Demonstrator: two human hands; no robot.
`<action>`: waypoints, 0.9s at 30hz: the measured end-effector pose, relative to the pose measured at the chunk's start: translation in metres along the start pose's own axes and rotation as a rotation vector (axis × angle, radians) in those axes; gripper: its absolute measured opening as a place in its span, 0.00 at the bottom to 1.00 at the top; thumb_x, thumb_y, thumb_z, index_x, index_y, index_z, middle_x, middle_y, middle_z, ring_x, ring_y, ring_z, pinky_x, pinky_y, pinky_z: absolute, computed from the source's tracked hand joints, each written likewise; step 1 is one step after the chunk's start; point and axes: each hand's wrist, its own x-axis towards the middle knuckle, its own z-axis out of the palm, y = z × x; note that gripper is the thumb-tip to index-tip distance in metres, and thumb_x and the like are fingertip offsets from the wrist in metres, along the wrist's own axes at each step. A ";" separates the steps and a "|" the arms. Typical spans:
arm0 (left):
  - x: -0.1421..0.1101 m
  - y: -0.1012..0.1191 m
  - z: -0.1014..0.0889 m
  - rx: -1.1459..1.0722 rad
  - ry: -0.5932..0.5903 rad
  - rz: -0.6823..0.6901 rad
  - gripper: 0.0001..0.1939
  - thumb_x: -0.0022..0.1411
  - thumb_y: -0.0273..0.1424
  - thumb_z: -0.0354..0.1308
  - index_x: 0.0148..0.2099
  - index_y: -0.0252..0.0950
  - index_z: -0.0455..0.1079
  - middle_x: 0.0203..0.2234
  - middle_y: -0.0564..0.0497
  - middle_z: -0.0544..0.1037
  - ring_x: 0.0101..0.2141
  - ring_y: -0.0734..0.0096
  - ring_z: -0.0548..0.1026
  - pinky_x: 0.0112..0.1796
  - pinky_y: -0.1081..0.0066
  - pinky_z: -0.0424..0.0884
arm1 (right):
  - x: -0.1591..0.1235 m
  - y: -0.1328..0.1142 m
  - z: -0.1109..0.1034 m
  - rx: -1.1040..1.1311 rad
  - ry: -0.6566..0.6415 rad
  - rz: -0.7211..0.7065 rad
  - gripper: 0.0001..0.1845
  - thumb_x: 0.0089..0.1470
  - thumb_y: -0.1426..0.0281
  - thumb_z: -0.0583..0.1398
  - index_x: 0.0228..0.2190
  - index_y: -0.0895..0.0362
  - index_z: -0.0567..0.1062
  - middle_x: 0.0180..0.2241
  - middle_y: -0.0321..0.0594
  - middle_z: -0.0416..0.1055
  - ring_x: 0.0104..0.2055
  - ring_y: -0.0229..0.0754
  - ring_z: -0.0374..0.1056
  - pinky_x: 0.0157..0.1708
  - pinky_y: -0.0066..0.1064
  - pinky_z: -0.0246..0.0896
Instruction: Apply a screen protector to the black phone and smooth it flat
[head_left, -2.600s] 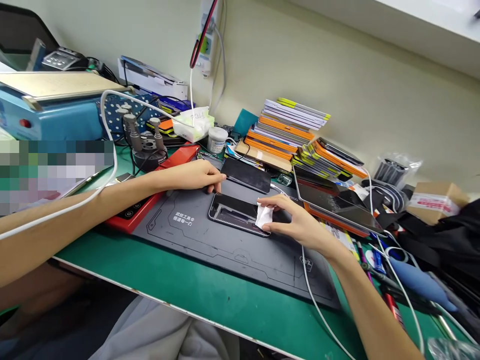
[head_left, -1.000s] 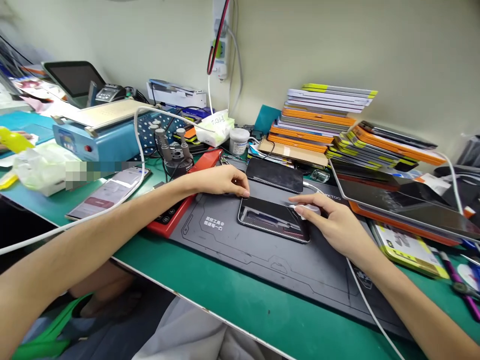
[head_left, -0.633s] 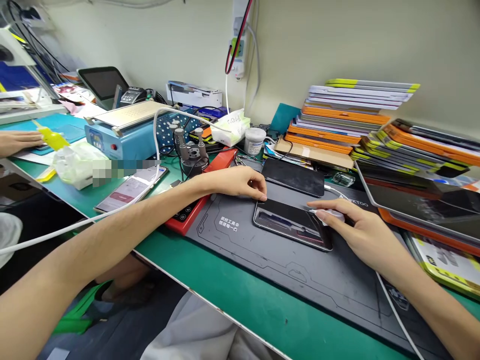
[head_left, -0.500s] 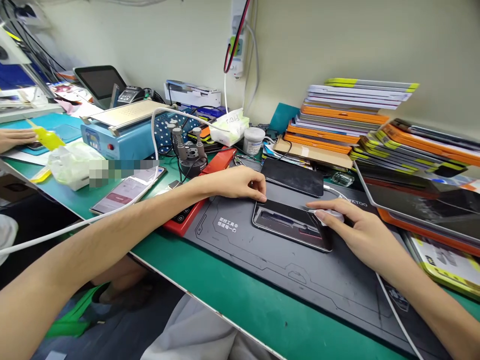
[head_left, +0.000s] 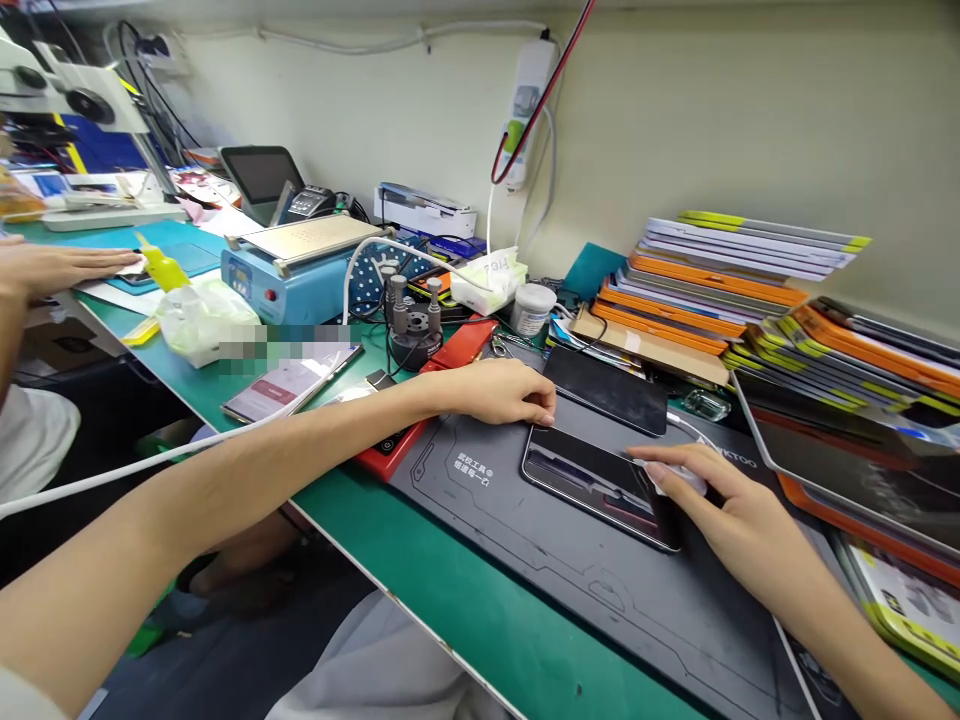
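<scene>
A phone (head_left: pixel 600 495) with a dark, reflective screen lies face up on the grey work mat (head_left: pixel 510 530). My left hand (head_left: pixel 514 395) has its fingers curled together at the phone's far left corner; whether anything is pinched there I cannot tell. At the phone's right end, my right hand (head_left: pixel 720 490) is closed on a white rounded piece (head_left: pixel 688 480), partly hidden under the fingers. A white cable (head_left: pixel 694 432) runs behind that hand. Just behind the phone lies another dark, flat device (head_left: pixel 606 388).
A red tool with buttons (head_left: pixel 394 455) borders the mat's left. Farther left are a lit phone (head_left: pixel 296 380), a blue machine (head_left: pixel 300 270) and a co-worker's hand (head_left: pixel 71 268). Stacked flat cases (head_left: pixel 697 290) stand behind; a large dark-screened panel (head_left: pixel 862 450) lies right.
The camera has turned left, so the scene sits farther right and lower. Both my hands keep their places at the phone. The co-worker's hand now lies flatter, over something white.
</scene>
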 end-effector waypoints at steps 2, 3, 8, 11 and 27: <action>-0.001 0.001 0.000 0.025 0.008 -0.013 0.08 0.73 0.36 0.61 0.46 0.40 0.80 0.42 0.52 0.86 0.42 0.64 0.81 0.40 0.69 0.66 | 0.001 0.001 0.000 -0.003 0.003 -0.003 0.24 0.58 0.43 0.60 0.42 0.44 0.86 0.48 0.42 0.82 0.53 0.60 0.77 0.56 0.51 0.71; -0.001 0.002 0.000 0.038 0.014 -0.023 0.08 0.73 0.37 0.61 0.46 0.40 0.80 0.42 0.52 0.86 0.43 0.63 0.81 0.40 0.69 0.67 | 0.001 0.002 0.000 -0.003 0.006 -0.007 0.25 0.58 0.42 0.60 0.42 0.43 0.86 0.48 0.43 0.82 0.53 0.61 0.77 0.56 0.53 0.71; -0.001 0.002 -0.002 0.105 0.067 -0.074 0.09 0.73 0.36 0.60 0.46 0.40 0.79 0.45 0.50 0.86 0.47 0.60 0.81 0.40 0.67 0.67 | 0.003 0.005 0.000 -0.004 0.023 -0.056 0.26 0.58 0.40 0.59 0.41 0.43 0.86 0.48 0.43 0.82 0.51 0.62 0.78 0.55 0.56 0.73; -0.002 0.003 -0.003 0.138 0.087 -0.080 0.09 0.73 0.36 0.59 0.46 0.40 0.79 0.47 0.50 0.85 0.47 0.60 0.81 0.40 0.67 0.68 | 0.002 0.005 0.000 -0.010 0.025 -0.065 0.26 0.58 0.40 0.59 0.41 0.43 0.86 0.48 0.43 0.83 0.52 0.62 0.79 0.55 0.55 0.74; -0.004 0.008 -0.002 0.235 0.187 -0.204 0.21 0.78 0.45 0.47 0.44 0.40 0.76 0.40 0.45 0.86 0.43 0.52 0.83 0.39 0.63 0.70 | -0.002 0.001 -0.002 -0.006 0.007 -0.052 0.23 0.60 0.44 0.60 0.42 0.43 0.86 0.48 0.43 0.82 0.51 0.59 0.78 0.51 0.50 0.73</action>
